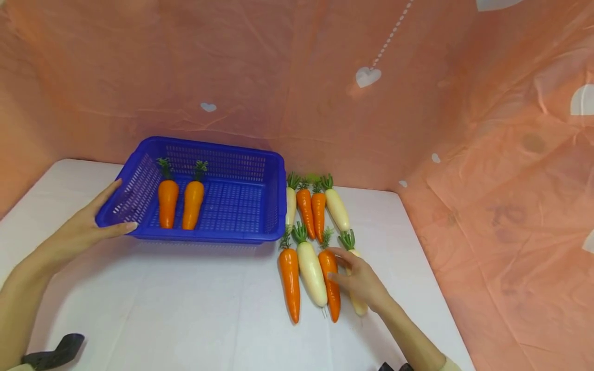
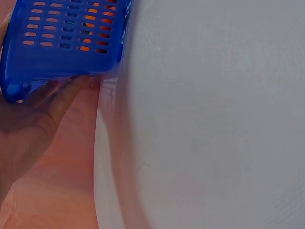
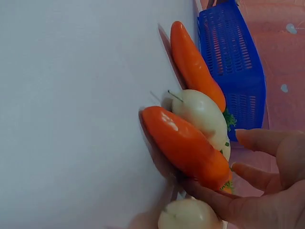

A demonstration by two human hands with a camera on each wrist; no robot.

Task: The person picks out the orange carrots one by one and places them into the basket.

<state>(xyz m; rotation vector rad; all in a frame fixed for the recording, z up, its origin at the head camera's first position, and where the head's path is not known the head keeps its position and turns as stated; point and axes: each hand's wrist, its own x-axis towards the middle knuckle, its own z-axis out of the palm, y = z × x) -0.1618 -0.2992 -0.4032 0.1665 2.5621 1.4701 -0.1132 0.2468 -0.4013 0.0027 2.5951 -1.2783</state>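
Note:
A blue plastic basket (image 1: 246, 239) stands at the left, with two orange carrots (image 1: 168, 203) lying inside, their green tops toward its far wall. My left hand (image 1: 93, 219) grips its left end, the thumb over the near rim. On the right, my right hand (image 1: 362, 278) is at the right-hand carrot of the near row (image 3: 183, 145); its fingers are spread around the upper end, one alongside the carrot's side. Left of that carrot lie a white radish (image 1: 312, 275) and another carrot (image 1: 290, 283). A further white radish (image 1: 358, 304) is partly hidden under the right hand.
Behind the near row, two carrots (image 1: 305, 211) lie between two white radishes (image 1: 337, 211), close to the basket's right end. A white cloth covers the table (image 1: 185, 299). Orange sheeting (image 1: 278, 77) with pale hearts hangs behind and at the sides.

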